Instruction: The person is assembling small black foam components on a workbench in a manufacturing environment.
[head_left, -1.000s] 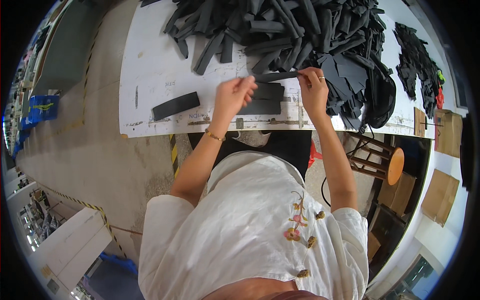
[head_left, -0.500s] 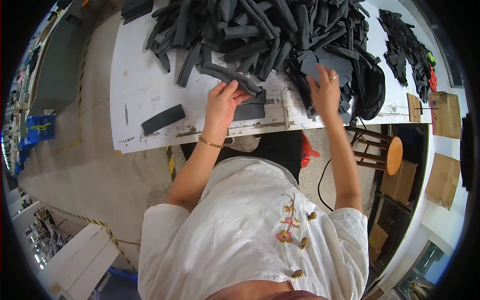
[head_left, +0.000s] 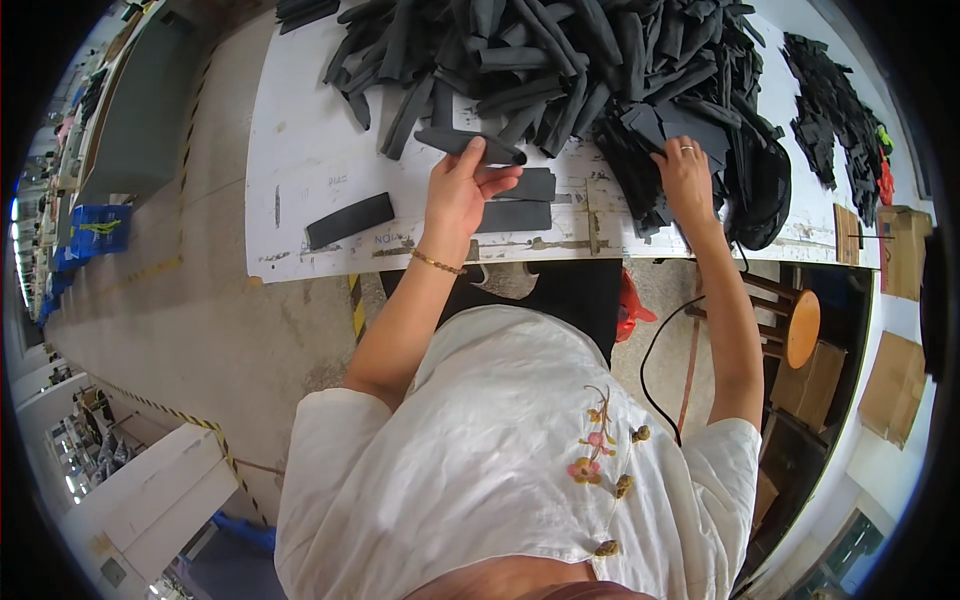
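Note:
My left hand (head_left: 455, 195) is closed on a dark grey fabric-like tube (head_left: 455, 142), its thumb on top and other fingers stretched out below. Under and beside that hand, flat dark grey strips (head_left: 518, 217) lie near the table's front edge. Over to the right, my right hand (head_left: 688, 185) reaches down onto a stack of flat dark grey pieces (head_left: 643, 122). Its fingers are bent in at the stack, and what lies between them is hidden. One separate dark strip (head_left: 350, 220) rests on the table to the left.
A large heap of dark tubes (head_left: 520, 60) covers the far side of the white table (head_left: 290, 150). Beside the stack sits a black bag (head_left: 765, 190). More dark pieces (head_left: 835, 105) lie at far right. A wooden stool (head_left: 802, 330) and cardboard boxes (head_left: 893, 390) are at the right.
The tube in my left hand, bent and partly opened before, now looks straight and rolled. My right hand's fingers have drawn in on the stack. The whole view has shifted slightly.

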